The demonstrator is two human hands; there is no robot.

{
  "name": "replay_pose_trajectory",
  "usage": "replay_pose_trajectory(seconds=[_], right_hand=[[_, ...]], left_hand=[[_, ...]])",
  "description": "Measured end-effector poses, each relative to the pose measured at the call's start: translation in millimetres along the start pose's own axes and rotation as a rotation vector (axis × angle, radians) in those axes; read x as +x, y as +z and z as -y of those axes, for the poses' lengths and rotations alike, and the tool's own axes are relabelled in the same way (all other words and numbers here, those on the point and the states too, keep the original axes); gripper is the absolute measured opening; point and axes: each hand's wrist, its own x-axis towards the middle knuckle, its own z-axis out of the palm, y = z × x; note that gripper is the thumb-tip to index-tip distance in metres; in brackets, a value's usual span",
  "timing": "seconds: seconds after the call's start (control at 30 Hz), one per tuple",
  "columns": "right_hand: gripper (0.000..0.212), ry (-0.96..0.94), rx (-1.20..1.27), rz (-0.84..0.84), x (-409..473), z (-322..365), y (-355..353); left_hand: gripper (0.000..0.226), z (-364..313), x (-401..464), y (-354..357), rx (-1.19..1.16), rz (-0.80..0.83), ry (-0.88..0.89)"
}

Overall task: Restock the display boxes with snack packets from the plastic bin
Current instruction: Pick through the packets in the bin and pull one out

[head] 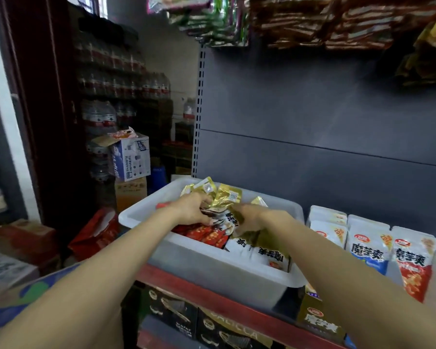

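A translucent white plastic bin (212, 270) stands on the shelf, holding gold, red and white snack packets. Both my hands reach into it. My left hand (195, 209) grips a bunch of gold packets (222, 197) near the bin's far side. Close beside it, my right hand (249, 219) holds gold and white packets (230, 220). Red packets (209, 235) lie under my left hand, and white packets (259, 253) lean at the bin's near right. To the right of the bin stand display boxes with upright white packets (368, 245).
A gold display box (317, 318) sits at the shelf's front edge under my right forearm. Black boxes (176, 316) fill the shelf below. Cartons and bottled water (131, 157) are stacked on the floor to the left. Hanging snack bags (300, 21) are overhead.
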Motion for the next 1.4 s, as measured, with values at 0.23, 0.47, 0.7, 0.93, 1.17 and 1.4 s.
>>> replay_pose_trajectory(seconds=[0.23,0.47,0.7,0.93,1.17,1.4], right_hand=[[0.039,-0.038,-0.271,0.001,-7.9,4.9,-7.3],[0.022,-0.118,-0.595,-0.180,-37.5,12.3,-14.5],[0.019,0.056,0.072,-0.623,-36.9,-15.4,-11.4],[0.012,0.051,1.158,-0.673,-45.8,-2.4,-14.5],[0.011,-0.012,1.588,-0.606,-81.9,0.2,-16.7],[0.044,-0.098,1.303,-0.706,-142.2,-25.0,-16.8]], left_hand=[[0.045,2.6,4.6,3.3,-0.035,-0.047,0.004],[0.042,1.3,3.1,5.4,-0.067,-0.088,-0.004],[0.041,-3.0,2.2,6.8,-0.102,-0.123,-0.039],[0.039,-11.7,-0.1,9.2,-0.215,-0.178,-0.020],[0.014,-44.1,-16.6,5.9,-0.492,-0.275,0.178],[0.013,-105.8,-37.5,14.5,-0.665,-0.226,0.303]])
